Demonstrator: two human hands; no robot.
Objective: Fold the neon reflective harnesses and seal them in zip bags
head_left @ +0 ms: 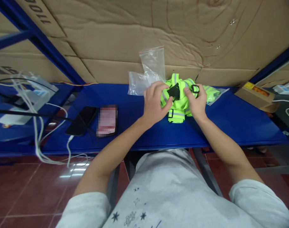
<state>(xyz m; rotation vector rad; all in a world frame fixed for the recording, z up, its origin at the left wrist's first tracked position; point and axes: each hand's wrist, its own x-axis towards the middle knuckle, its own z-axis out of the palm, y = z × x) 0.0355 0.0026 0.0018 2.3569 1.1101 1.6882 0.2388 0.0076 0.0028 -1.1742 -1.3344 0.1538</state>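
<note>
A bundled neon-yellow vest with grey reflective stripes and black trim sits on the blue table. My left hand grips its left side with curled fingers, thumb near a black strap. My right hand holds its right side, fingers pinched on a black strap at the top. Clear plastic bags lie just behind the vest, leaning on the cardboard wall.
A black phone with a white cable and a small pink-faced device lie on the table's left part. White cables and boxes crowd the far left. A cardboard box stands at the right. A bagged yellow item lies right of the vest.
</note>
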